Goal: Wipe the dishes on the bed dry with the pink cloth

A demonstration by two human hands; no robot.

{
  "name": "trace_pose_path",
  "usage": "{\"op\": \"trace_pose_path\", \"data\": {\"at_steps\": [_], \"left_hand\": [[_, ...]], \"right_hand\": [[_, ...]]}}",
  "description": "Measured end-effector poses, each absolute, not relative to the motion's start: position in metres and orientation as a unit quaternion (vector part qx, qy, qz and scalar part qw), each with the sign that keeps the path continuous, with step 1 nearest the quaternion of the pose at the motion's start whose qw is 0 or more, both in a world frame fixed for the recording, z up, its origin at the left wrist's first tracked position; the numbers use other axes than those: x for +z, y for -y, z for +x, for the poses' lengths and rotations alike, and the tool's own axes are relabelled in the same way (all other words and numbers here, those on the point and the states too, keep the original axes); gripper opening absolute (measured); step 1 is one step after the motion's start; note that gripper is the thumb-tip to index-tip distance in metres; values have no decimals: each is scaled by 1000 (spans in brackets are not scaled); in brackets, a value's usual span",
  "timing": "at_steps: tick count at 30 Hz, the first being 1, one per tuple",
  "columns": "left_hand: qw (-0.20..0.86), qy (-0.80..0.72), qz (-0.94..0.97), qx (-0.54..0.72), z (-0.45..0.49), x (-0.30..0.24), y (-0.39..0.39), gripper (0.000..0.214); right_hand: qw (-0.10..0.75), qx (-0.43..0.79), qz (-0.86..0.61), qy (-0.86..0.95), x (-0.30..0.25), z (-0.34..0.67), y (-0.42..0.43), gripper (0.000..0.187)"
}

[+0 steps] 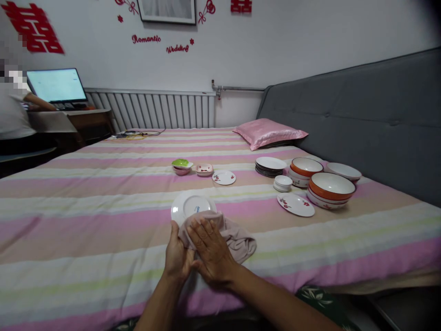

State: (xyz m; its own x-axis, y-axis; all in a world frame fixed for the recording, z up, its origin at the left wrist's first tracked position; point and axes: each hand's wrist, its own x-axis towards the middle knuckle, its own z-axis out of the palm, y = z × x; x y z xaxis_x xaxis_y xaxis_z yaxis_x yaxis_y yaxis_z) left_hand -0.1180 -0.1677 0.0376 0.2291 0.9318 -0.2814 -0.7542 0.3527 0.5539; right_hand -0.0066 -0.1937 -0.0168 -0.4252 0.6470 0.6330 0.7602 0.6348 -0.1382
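Left hand (177, 257) clenched on near rim of white plate (191, 204), tilting it up above striped bedsheet (103, 220), likely as brace. Right hand (212, 250) flat, fingers extended, gripping nothing, pressing beige cloth (237, 236) onto plate. Orange-rimmed bowls (330, 186) well beyond, right of grip.

A home bedroom. A striped bed (103, 207) with a pink pillow (268, 132) fills it, against a grey padded headboard (361, 119). Wedding decals (32, 27) mark the wall above a radiator (151, 109).
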Motion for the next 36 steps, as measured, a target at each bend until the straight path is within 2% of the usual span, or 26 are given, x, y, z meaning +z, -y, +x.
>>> {"op": "trace_pose_path", "data": {"at_steps": [6, 14, 23, 30, 36], "left_hand": [[820, -201, 165, 510, -113, 20, 175, 46], [869, -19, 236, 435, -105, 15, 183, 49], [865, -74, 208, 451, -98, 16, 185, 43], [839, -166, 189, 482, -93, 22, 191, 42], [823, -161, 224, 497, -89, 23, 194, 43]], "right_hand": [[337, -141, -430, 826, -12, -8, 196, 67], [379, -164, -441, 797, -7, -7, 188, 74], [369, -148, -450, 800, 2, -2, 187, 56], [391, -135, -467, 782, 4, 0, 185, 61], [417, -126, -480, 762, 6, 1, 181, 65]]}}
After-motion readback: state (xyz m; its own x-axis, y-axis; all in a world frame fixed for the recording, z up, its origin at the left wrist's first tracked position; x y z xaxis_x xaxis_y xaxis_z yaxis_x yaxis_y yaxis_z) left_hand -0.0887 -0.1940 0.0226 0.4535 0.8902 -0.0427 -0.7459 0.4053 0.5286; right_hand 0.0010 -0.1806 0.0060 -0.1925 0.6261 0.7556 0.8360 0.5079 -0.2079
